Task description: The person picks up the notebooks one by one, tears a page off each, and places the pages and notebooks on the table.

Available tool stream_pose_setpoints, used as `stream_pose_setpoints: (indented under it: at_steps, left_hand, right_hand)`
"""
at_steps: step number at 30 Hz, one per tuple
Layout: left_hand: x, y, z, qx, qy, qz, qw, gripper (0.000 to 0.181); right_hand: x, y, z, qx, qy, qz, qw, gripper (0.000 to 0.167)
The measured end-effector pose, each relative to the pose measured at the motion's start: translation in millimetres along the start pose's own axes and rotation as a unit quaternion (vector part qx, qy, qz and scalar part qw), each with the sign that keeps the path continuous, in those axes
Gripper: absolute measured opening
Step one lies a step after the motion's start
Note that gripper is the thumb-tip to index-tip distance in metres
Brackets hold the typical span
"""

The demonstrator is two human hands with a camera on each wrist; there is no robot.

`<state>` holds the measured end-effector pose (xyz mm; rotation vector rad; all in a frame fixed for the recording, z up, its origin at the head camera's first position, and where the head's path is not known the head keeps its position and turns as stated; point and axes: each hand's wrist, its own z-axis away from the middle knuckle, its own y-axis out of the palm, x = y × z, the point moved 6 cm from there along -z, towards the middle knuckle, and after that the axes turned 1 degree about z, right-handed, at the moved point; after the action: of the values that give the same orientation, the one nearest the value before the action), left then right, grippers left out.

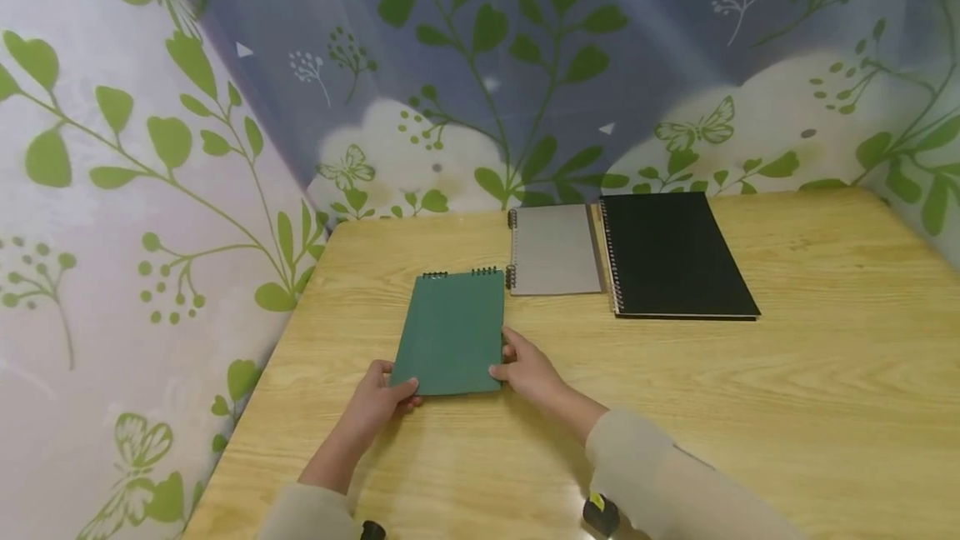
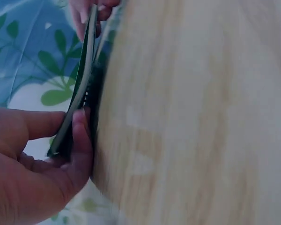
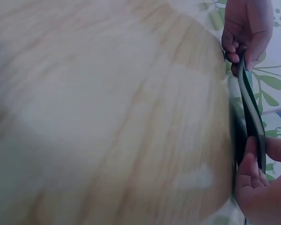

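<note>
A green spiral notebook (image 1: 452,332), its coil on the far edge, is held by both hands, its near edge raised off the wooden table. My left hand (image 1: 378,398) pinches the near left corner, thumb on the cover and fingers beneath. At the near right side my right hand (image 1: 531,369) grips it the same way. The left wrist view shows the notebook (image 2: 84,70) edge-on between the left thumb and fingers. Seen from the right wrist, the notebook (image 3: 251,103) bends slightly between the two hands.
A grey spiral notebook (image 1: 557,250) lies on the table (image 1: 825,340) just beyond the green one's right corner. Beside it, further right, is a larger black spiral notebook (image 1: 675,257). Leaf-patterned cloth (image 1: 480,65) hangs behind the table and along its left side.
</note>
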<state>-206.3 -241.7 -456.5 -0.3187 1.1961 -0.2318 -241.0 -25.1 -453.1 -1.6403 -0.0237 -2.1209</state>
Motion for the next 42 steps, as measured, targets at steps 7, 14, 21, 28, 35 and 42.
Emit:
stream_pose_setpoints:
  at_steps: [7, 14, 21, 28, 35, 42]
  left_hand:
    - [-11.5, -2.6, 10.8, -0.021, 0.053, -0.238, 0.9697, 0.043]
    - [-17.6, -10.6, 21.1, -0.033, 0.059, -0.332, 0.9409, 0.039]
    - [-21.8, -14.6, 22.1, -0.023, 0.063, -0.322, 0.9443, 0.041]
    - [-13.7, -11.3, 20.5, -0.006, 0.052, -0.23, 0.9719, 0.046]
    - [-20.7, -22.2, 19.9, -0.018, 0.101, -0.141, 0.9847, 0.042]
    - [-44.1, -35.3, 18.0, -0.069, 0.186, -0.153, 0.968, 0.035]
  right_hand:
    - [-4, -1, 5.9, 0.006, -0.013, 0.045, 0.9989, 0.069]
    - [0, 2, 14.9, 0.005, -0.019, 0.079, 0.9967, 0.065]
    - [-2, -1, 18.1, 0.002, 0.0, 0.01, 0.9999, 0.058]
    - [-3, -2, 22.0, 0.043, 0.035, -0.11, 0.9924, 0.059]
    - [-4, -6, 23.0, 0.028, 0.04, -0.132, 0.9901, 0.055]
    - [-3, -19, 24.6, 0.048, -0.004, -0.027, 0.9985, 0.034]
